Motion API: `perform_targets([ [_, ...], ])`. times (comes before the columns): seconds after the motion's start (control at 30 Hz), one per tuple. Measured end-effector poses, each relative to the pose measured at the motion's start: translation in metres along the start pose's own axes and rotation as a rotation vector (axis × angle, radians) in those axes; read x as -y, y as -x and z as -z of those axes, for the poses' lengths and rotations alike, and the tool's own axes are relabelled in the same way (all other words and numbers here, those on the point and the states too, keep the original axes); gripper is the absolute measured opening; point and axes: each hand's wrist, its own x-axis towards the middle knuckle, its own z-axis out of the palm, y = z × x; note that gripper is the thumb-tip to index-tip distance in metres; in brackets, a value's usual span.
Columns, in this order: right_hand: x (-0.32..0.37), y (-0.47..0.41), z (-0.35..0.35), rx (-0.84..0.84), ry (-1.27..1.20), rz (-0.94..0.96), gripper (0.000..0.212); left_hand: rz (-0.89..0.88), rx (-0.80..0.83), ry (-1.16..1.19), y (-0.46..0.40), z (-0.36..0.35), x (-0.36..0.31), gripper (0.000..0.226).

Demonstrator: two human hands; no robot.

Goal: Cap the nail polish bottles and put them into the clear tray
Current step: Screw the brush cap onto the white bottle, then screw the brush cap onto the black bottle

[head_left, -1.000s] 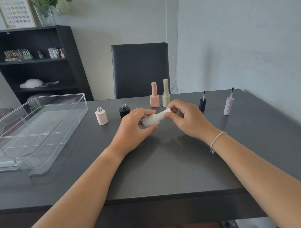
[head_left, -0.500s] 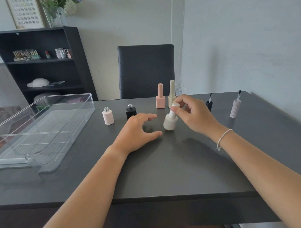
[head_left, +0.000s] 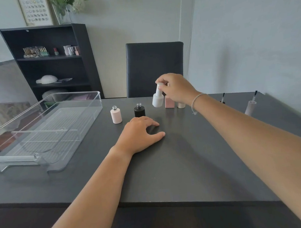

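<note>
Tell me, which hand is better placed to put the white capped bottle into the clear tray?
The right hand, probably. It already pinches the white bottle by its cap, lifted off the table. The left hand rests open on the table, nearer the tray, but holds nothing, so using it would need a handover.

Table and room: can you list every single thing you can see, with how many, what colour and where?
White bottle: 1, capped, hanging above the table from the right hand.
Pink bottle: 1, no cap, beside the tray.
Black bottle: 1, no cap, right of the pink one.
Pink square bottle: 1, mostly behind the right hand.
Beige bottle: 1, mostly hidden too.
Brush caps: 2, one pale, one black, far right.
Tray: 1, clear, left side.
Chair: 1, black, behind the table.
Shelf: 1, black, back left.
Left hand: resting on the table.
Right hand: pinching the white cap.
</note>
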Motion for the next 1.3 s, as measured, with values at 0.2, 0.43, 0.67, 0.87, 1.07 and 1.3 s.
perform_targets([
  [0.2, 0.001, -0.016, -0.017, -0.005, 0.219, -0.052, 0.031, -0.004, -0.014, 0.012, -0.001, -0.002, 0.001, 0.038],
  [0.43, -0.007, -0.021, -0.026, -0.017, 0.294, -0.085, 0.032, -0.008, -0.019, 0.004, -0.001, -0.002, 0.001, 0.038],
  [0.67, -0.009, -0.021, -0.026, -0.014, 0.305, -0.107, 0.031, -0.007, -0.018, 0.012, -0.001, -0.002, 0.001, 0.037],
  [0.87, -0.005, -0.002, -0.014, -0.108, 0.21, -0.053, 0.032, 0.001, -0.054, 0.072, -0.003, -0.001, 0.0, 0.031],
  [1.07, -0.018, 0.051, 0.017, -0.425, 0.041, -0.005, 0.026, 0.093, -0.431, 0.207, -0.009, 0.005, -0.005, 0.015],
  [1.3, -0.068, 0.1, 0.045, -0.554, -0.049, -0.32, 0.047, 0.275, -0.452, 0.258, -0.018, 0.004, 0.005, 0.048],
])
